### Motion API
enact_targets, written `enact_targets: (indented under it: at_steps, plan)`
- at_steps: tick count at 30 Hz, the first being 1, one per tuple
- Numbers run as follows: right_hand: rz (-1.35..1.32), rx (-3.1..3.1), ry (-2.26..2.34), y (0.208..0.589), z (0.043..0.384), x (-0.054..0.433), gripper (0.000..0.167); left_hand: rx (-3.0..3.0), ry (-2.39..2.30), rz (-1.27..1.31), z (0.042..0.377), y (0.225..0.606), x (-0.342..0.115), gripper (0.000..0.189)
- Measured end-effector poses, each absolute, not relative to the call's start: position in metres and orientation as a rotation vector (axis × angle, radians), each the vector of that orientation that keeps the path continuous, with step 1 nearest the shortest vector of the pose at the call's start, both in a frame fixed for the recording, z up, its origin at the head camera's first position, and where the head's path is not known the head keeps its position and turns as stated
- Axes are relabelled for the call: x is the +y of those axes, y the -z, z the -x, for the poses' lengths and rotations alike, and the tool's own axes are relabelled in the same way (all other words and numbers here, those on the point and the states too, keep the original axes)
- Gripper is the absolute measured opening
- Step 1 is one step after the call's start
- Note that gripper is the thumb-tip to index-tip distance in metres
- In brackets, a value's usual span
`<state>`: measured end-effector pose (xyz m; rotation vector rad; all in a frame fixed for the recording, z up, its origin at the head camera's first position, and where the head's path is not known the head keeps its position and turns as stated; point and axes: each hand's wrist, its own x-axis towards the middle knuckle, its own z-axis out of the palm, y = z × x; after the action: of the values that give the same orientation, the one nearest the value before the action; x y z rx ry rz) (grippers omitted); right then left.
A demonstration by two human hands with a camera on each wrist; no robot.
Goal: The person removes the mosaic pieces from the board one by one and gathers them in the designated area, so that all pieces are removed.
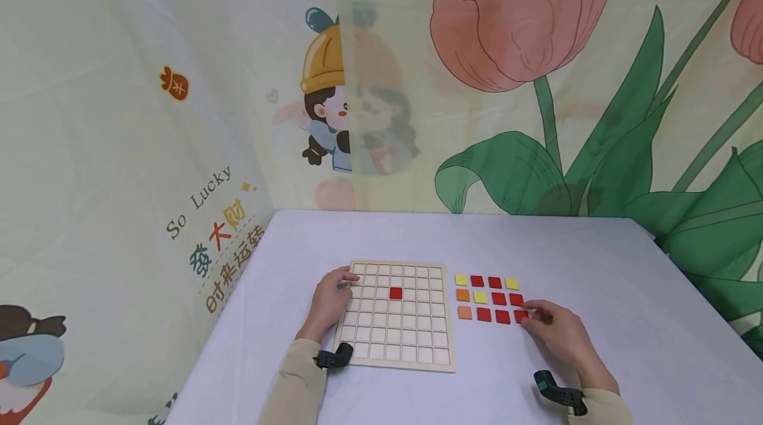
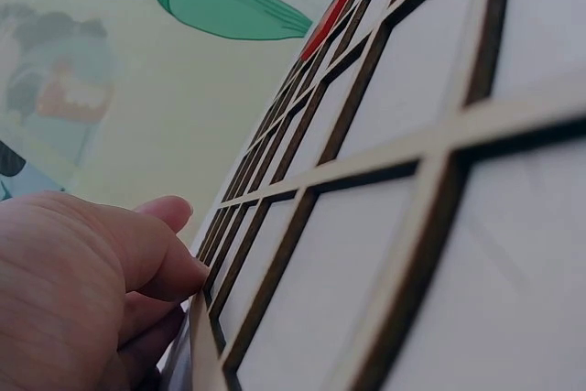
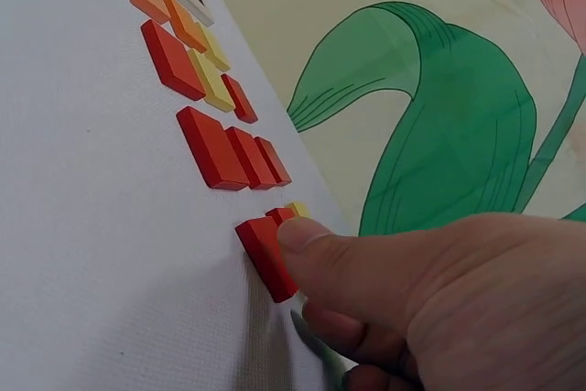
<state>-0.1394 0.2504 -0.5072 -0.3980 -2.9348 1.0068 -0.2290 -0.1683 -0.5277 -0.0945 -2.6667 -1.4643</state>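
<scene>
A wooden grid board [image 1: 450,345] lies flat on the table, with one red square tile [image 1: 396,293] in a cell of its upper half. My left hand [image 1: 331,299] holds the board by its left edge, fingertips at the frame in the left wrist view. To the right of the board are rows of red, orange and yellow square tiles. My right hand [image 1: 557,332] pinches the nearest, rightmost red tile [image 3: 261,258]. That tile stands tilted above the cloth, with the thumb [image 3: 316,240] on it and its far side hidden.
Among the loose tiles are an orange tile [image 1: 464,313] close beside the board and a yellow tile [image 1: 512,284] at the far right corner. A white cloth [image 1: 393,233] covers the table. Behind it hangs a printed curtain [image 1: 381,193].
</scene>
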Motion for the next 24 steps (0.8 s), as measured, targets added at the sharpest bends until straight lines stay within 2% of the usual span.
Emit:
enact_targets:
  at_steps: [11, 24]
  plan:
    - [0.424, -2.795, -1.036, 0.505, 0.141, 0.241, 0.034, -2.671, 1.468, 0.083, 0.231, 0.528, -0.168, 0.026]
    - [0.216, -2.722, -1.124, 0.513, 0.147, 0.185, 0.022, -2.684, 1.456, 0.049, 0.231, 0.529, -0.168, 0.025]
